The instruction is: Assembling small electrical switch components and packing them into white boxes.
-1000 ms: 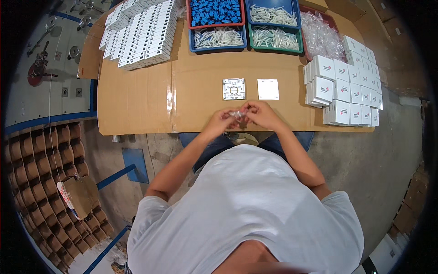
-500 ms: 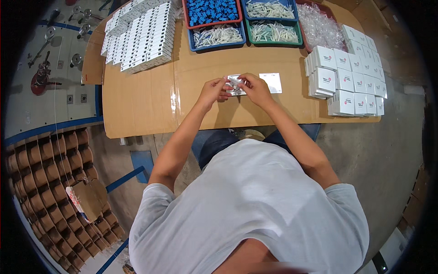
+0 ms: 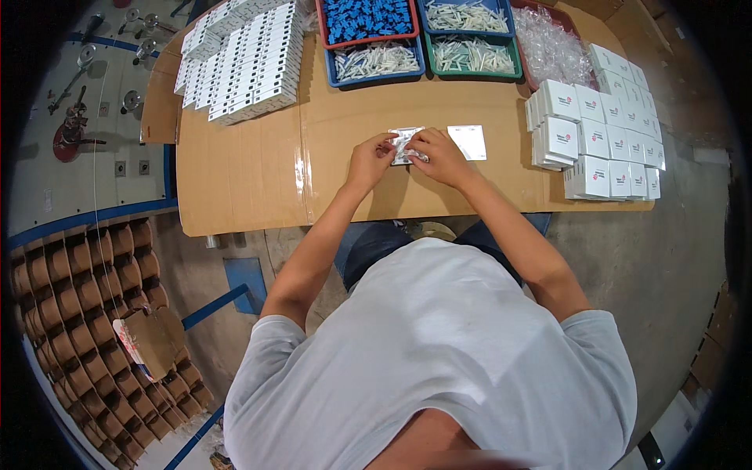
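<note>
In front of me on the cardboard-covered table lies a small open white box (image 3: 406, 130), and a shiny clear plastic packet (image 3: 403, 144) is in its opening. My left hand (image 3: 370, 161) is curled at the left side, with its fingertips closed on the packet's edge. From the right, my right hand (image 3: 440, 157) reaches over with bent fingers, pinching the same packet. What the packet contains is too small to make out. Just beyond my right hand a flat white square panel (image 3: 468, 142) lies on the table; whether it joins the box is hidden.
Stacked white boxes stand at the far left (image 3: 254, 66) and on the right (image 3: 595, 141). Along the back are a red tray of blue pieces (image 3: 368, 22), trays of pale slim pieces (image 3: 376, 63), and a bin of clear plastic bags (image 3: 552, 47). Cardboard dividers (image 3: 86, 337) stand lower left.
The plastic packet, held up between my fingers before, now lies lower and flatter in the white box. Both my hands have lowered slightly and moved a little right.
</note>
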Demonstrator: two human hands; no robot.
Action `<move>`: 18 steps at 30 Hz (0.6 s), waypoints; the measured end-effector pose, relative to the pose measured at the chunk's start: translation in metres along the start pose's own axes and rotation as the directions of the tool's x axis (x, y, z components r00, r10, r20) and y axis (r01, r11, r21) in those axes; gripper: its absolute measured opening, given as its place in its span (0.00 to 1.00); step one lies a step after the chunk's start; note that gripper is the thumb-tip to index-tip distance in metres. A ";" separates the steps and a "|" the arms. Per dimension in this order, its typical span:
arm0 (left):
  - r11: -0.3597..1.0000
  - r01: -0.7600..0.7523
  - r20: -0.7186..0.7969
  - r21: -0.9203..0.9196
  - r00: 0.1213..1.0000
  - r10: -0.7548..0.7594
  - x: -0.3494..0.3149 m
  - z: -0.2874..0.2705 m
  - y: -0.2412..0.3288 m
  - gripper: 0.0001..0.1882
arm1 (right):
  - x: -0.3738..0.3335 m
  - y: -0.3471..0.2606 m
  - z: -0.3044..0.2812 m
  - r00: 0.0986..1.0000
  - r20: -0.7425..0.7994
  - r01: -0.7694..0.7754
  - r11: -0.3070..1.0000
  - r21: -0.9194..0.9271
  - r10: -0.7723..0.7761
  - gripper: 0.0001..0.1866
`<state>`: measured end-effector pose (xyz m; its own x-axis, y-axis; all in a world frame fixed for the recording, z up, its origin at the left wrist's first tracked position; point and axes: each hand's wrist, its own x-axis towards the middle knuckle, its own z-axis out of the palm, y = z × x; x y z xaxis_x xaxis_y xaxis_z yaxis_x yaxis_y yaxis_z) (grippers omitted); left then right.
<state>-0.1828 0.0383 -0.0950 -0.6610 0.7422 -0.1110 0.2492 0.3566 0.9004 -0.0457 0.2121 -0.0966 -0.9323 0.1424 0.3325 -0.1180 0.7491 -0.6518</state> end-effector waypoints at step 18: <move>0.768 -0.288 0.044 0.572 0.945 0.323 0.001 0.006 0.016 0.08 | 0.002 0.002 0.001 0.994 -0.071 -0.085 0.990 -0.109 0.078 0.10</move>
<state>-0.1754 0.0480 -0.0831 -0.5136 0.8416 0.1673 0.7870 0.3844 0.4826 -0.0483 0.2133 -0.0984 -0.9121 0.2457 0.3282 -0.0003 0.8001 -0.5999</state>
